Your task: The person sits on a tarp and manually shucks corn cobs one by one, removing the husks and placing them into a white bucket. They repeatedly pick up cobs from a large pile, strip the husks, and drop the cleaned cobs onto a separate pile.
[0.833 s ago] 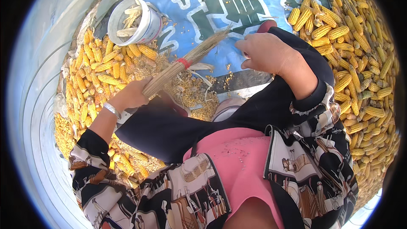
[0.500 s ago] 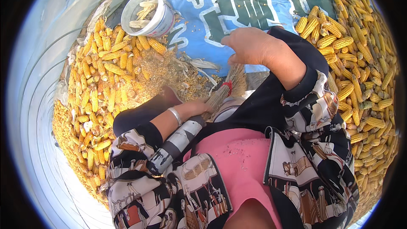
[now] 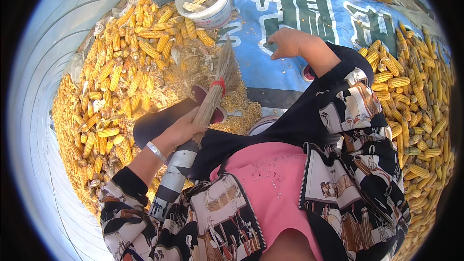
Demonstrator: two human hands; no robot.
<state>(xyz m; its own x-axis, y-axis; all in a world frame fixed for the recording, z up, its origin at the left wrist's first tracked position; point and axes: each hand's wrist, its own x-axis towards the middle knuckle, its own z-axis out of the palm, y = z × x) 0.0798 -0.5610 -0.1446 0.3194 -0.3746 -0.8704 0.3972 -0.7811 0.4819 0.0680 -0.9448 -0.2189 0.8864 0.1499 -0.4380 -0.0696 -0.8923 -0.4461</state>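
Note:
My left hand [image 3: 186, 128] grips the handle of a small straw hand broom [image 3: 217, 84] bound with a red band. Its bristles point up and away, over a patch of loose corn kernels [image 3: 237, 108] on the blue tarp [image 3: 290, 34]. My right hand [image 3: 290, 42] hovers over the tarp with fingers spread and nothing in it. A silver bracelet sits on my left wrist. A dark shoe [image 3: 208, 101] with a red lining shows just under the broom.
Heaps of yellow corn cobs lie on the left [image 3: 121, 72] and along the right [image 3: 415, 116]. A white bucket [image 3: 205, 2] holding stripped cobs stands at the top. A pale curved wall [image 3: 38, 116] bounds the left side.
My left hand has swung the broom upright over the kernels and moved a little left. My right hand has let go of the broom's area and lifted away over the tarp.

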